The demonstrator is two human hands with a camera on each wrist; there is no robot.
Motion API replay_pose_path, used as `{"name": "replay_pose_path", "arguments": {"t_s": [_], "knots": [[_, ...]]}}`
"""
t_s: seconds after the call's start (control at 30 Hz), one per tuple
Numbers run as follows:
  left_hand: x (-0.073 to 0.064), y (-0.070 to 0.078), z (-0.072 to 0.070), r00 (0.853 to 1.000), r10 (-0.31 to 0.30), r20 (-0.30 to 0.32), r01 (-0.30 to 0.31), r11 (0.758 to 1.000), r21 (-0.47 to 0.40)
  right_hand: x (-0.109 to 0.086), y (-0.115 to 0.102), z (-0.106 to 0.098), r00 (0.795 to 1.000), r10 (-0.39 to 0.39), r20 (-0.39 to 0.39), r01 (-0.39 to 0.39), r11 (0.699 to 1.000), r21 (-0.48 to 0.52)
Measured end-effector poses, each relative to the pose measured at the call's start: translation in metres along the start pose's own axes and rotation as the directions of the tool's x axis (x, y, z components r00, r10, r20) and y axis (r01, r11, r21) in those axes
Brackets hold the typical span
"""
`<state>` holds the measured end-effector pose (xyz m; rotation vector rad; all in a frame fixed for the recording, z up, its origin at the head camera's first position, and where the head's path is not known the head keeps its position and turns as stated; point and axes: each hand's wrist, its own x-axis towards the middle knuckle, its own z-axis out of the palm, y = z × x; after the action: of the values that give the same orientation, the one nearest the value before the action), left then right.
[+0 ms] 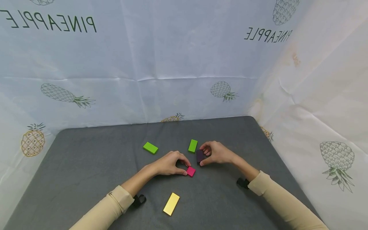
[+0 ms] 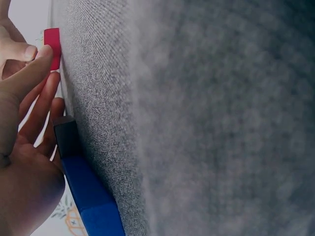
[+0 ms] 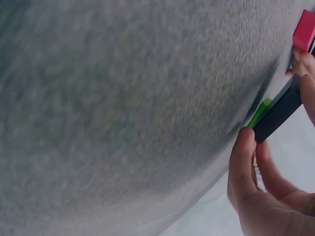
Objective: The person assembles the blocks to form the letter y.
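Observation:
My left hand pinches a small red block between thumb and fingertips, low over the grey cloth. Just to its right, my right hand holds a dark block by its two ends, thumb at the near end. In the right wrist view this dark block stretches between the fingers, with the red block above. A blue block shows below the left palm in the left wrist view, a dark end piece against it; the hand seems to hide them from the head view.
One green block lies just beyond the dark block, another green block beyond my left hand. Nearer me rests a yellow block. White pineapple-print fabric hangs behind the grey table and along its sides.

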<state>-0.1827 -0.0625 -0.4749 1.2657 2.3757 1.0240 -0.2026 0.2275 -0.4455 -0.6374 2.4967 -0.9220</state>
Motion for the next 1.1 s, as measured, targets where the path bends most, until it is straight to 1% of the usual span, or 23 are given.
{"name": "replay_pose_path", "arguments": {"t_s": [0.3,0.47,0.63,0.73,0.83,0.97,1.1], "knots": [[0.001,-0.003,0.002,1.0,-0.006,0.005,0.006,1.0,-0.014,0.001,-0.009,0.011,0.997,0.058,-0.056,-0.06,0.998,-0.029],[0.001,-0.002,0.002,1.0,-0.009,0.003,0.009,1.0,-0.012,0.002,-0.009,0.018,0.994,0.063,-0.086,-0.068,0.996,-0.052],[0.0,-0.006,0.003,1.0,0.017,-0.01,-0.017,1.0,-0.019,0.001,-0.012,0.022,0.992,0.072,-0.104,-0.079,0.995,-0.06],[0.0,-0.006,0.003,1.0,0.009,-0.006,-0.009,1.0,-0.017,0.001,-0.012,0.024,0.991,0.07,-0.113,-0.078,0.995,-0.069],[0.0,-0.003,0.002,1.0,-0.009,0.002,0.009,1.0,-0.013,0.0,-0.011,0.025,0.991,0.064,-0.12,-0.074,0.994,-0.076],[0.001,-0.002,0.002,1.0,-0.014,0.006,0.014,1.0,-0.013,0.0,-0.008,0.024,0.993,0.061,-0.106,-0.068,0.996,-0.061],[0.001,-0.002,0.001,1.0,-0.011,0.01,0.012,1.0,-0.02,0.001,-0.004,0.017,0.997,0.072,-0.041,-0.07,0.997,0.045]]}}
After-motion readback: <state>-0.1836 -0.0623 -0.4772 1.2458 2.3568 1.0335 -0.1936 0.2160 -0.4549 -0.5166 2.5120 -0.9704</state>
